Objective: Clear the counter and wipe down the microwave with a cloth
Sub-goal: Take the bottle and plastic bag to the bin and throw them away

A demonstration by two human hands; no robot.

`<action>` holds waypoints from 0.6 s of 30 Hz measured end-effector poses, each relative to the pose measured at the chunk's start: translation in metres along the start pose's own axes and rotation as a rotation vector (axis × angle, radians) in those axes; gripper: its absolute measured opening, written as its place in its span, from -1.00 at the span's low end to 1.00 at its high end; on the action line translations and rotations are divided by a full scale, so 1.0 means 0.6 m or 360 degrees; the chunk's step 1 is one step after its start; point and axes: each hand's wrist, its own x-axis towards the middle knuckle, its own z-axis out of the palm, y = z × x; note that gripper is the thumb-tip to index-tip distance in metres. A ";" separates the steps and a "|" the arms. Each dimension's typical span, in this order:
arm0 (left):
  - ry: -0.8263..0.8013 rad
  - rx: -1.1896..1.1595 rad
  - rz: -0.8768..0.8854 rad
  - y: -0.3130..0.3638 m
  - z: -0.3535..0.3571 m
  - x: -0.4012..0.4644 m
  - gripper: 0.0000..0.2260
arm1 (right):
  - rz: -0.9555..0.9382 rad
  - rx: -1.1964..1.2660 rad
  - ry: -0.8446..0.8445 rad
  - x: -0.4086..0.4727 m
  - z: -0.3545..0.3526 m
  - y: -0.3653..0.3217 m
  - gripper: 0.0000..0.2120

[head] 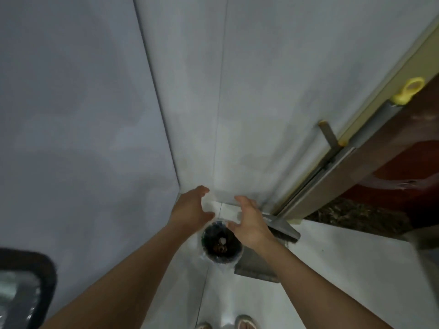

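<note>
I look down into a room corner at a small round bin (222, 244) lined with a clear bag, standing on the pale floor. Dark scraps and a small pale round piece lie inside it. My left hand (192, 208) and my right hand (249, 222) hover above the bin's mouth, one on each side, fingers spread and holding nothing. Neither the counter, the microwave nor a cloth is in view.
A grey dustpan (259, 264) and a brush (282, 227) lie right of the bin. A door frame with a metal latch (329, 136) and a yellow hook (407, 91) runs up the right. A dark-rimmed object (26, 286) is at lower left. My feet (245, 322) show at the bottom.
</note>
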 end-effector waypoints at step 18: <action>0.0431 -0.0056 -0.0100 0.100 -0.178 -0.304 -0.38 | -0.0650 -0.0204 -0.0008 -0.211 -0.150 -0.164 -0.24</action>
